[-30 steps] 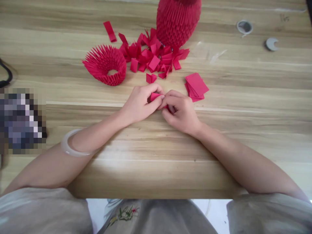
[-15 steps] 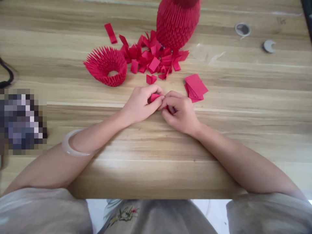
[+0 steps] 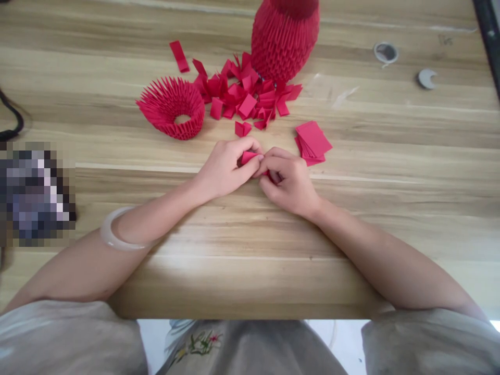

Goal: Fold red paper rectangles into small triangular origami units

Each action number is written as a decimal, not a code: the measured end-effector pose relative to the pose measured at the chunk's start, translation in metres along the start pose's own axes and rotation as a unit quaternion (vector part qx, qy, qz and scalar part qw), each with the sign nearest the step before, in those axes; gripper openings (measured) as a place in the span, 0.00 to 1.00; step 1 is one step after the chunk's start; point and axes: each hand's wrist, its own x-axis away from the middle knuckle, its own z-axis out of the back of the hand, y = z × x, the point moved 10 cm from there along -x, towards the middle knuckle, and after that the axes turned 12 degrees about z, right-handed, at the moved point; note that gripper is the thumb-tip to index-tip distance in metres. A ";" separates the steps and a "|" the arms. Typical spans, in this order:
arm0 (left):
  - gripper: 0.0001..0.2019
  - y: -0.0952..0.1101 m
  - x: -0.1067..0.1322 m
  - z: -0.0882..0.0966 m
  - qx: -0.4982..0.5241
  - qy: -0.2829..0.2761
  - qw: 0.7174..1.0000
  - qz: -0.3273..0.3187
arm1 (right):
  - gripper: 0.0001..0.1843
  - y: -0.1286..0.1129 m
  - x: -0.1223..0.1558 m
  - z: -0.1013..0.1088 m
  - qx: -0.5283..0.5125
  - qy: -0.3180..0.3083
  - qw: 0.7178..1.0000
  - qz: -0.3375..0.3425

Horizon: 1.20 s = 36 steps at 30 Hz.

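Observation:
Between my two hands is a small red paper piece (image 3: pixel 250 157), mostly covered by the fingers. My left hand (image 3: pixel 230 165) is closed on it, thumb and forefinger pinching it. My right hand (image 3: pixel 289 179) meets the left fingertips and grips the paper's other end; a bit of red shows under its curled fingers. Just beyond the hands lies a folded red paper piece (image 3: pixel 242 128). To the right of my right hand sits a small stack of flat red paper slips (image 3: pixel 313 141). Farther back is a loose heap of folded red papers (image 3: pixel 234 94).
A spiky red paper ring (image 3: pixel 172 107) stands left of the heap, and a tall red paper vase shape (image 3: pixel 285 39) behind it. A lone red strip (image 3: pixel 179 56) lies at the back. A round cable hole (image 3: pixel 386 52) and its grey cover (image 3: pixel 427 78) are at the right on the wooden table (image 3: pixel 242 234).
The view has shifted slightly, so the far objects sit a little lower. Both hands keep the same hold on the red paper piece.

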 end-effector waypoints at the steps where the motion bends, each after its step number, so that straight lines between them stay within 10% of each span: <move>1: 0.05 0.000 0.000 0.000 0.000 0.000 1.000 0.000 | 0.08 0.000 0.000 0.000 0.000 0.000 1.000 0.000; 36: 0.05 0.000 0.000 0.000 -0.002 -0.001 1.000 0.004 | 0.08 0.002 0.001 0.000 0.000 -0.002 1.000 -0.004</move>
